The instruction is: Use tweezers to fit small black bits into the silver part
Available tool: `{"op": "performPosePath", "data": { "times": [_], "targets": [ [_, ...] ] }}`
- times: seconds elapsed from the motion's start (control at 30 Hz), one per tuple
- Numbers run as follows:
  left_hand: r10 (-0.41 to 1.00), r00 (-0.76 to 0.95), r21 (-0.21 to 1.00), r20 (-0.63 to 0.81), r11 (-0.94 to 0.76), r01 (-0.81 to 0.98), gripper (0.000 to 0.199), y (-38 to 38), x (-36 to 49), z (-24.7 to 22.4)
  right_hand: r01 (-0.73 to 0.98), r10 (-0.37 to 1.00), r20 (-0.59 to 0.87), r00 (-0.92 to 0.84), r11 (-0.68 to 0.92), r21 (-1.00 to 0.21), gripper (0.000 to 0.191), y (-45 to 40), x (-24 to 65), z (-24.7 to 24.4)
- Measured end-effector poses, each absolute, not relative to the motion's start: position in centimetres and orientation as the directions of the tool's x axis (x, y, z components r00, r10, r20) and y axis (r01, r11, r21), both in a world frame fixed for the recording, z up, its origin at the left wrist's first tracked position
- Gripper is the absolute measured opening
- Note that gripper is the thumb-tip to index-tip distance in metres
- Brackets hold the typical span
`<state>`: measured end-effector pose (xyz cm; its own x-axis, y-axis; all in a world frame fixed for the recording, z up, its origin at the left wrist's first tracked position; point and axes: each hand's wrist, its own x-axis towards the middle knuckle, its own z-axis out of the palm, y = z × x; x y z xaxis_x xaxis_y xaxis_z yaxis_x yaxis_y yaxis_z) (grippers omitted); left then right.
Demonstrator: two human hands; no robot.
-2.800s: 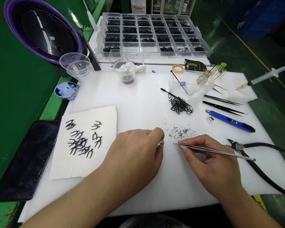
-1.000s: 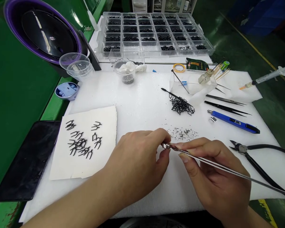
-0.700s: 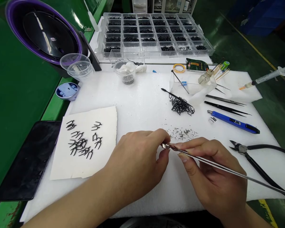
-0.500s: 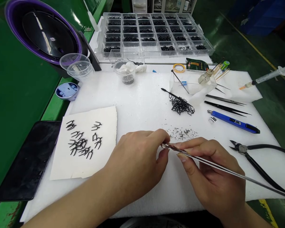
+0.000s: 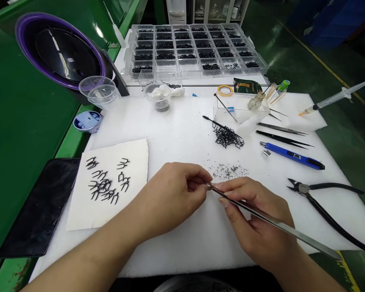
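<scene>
Both hands have drifted slightly left since the earlier frame; left hand (image 5: 173, 194) pinches a tiny metal piece (image 5: 209, 186) at its fingertips; right hand (image 5: 255, 227) pinches long steel tweezers (image 5: 276, 226), tips meeting that piece; likely light, stiff, slippery, best held by its sides; grey specks (image 5: 228, 170) at 12 o'clock; black clip pile (image 5: 226, 137) beyond; two spare tweezers (image 5: 281, 134), one blue knife (image 5: 292, 155), one cutter (image 5: 325, 207) at 2–3 o'clock.

left hand (image 5: 173, 194) pinching small metal part (image 5: 209, 186), right hand (image 5: 255, 221) holding tweezers (image 5: 276, 227) tip at part, over white foam mat (image 5: 182, 129), black clips (image 5: 226, 137) beyond
</scene>
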<state>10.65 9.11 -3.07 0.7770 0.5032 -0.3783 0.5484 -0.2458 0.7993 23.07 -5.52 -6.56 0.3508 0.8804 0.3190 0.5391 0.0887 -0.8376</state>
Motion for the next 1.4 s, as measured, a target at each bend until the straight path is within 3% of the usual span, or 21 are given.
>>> {"op": "performPosePath", "data": {
  "times": [0.37,0.7,0.83,0.9,0.97,1.03,1.13,1.4],
  "targets": [
    [0.467,0.768,0.794,-0.440,-0.197,0.575,0.019,9.5,11.2,-2.4,0.554,0.868,0.364,0.337,0.129,-0.822,0.024,-5.3,23.0,-6.3],
    [0.422,0.756,0.829,-0.500,-0.021,0.559,0.016,10.0,10.7,-3.4,0.549,0.853,0.413,0.318,0.189,-0.814,0.025,-5.7,23.0,-6.4],
    [0.431,0.750,0.834,-0.501,0.008,0.552,0.018,10.5,10.2,-3.7,0.418,0.813,0.341,0.471,0.134,-0.899,0.022,-5.8,23.9,-3.0],
    [0.444,0.754,0.847,-0.484,0.022,0.531,0.018,10.7,9.9,-3.7,0.472,0.758,0.361,0.543,0.081,-0.878,0.016,-4.8,24.9,-1.1],
    [0.466,0.753,0.859,-0.464,0.029,0.512,0.019,10.9,9.8,-3.6,0.609,0.775,0.376,0.508,-0.013,-0.793,0.013,-2.8,26.1,-0.2],
    [0.494,0.737,0.855,-0.461,0.024,0.519,0.020,11.1,9.7,-3.5,0.654,0.858,0.294,0.420,-0.062,-0.754,0.010,-0.6,27.3,-0.8],
    [0.513,0.710,0.831,-0.483,0.013,0.556,0.019,11.2,9.7,-3.5,0.520,0.915,0.074,0.397,-0.158,-0.839,0.009,1.6,28.3,-3.4],
    [0.512,0.711,0.832,-0.482,0.014,0.555,0.018,11.2,9.7,-3.8,0.583,0.937,0.063,0.344,-0.160,-0.797,0.005,1.2,27.9,-6.0]
  ]
}}
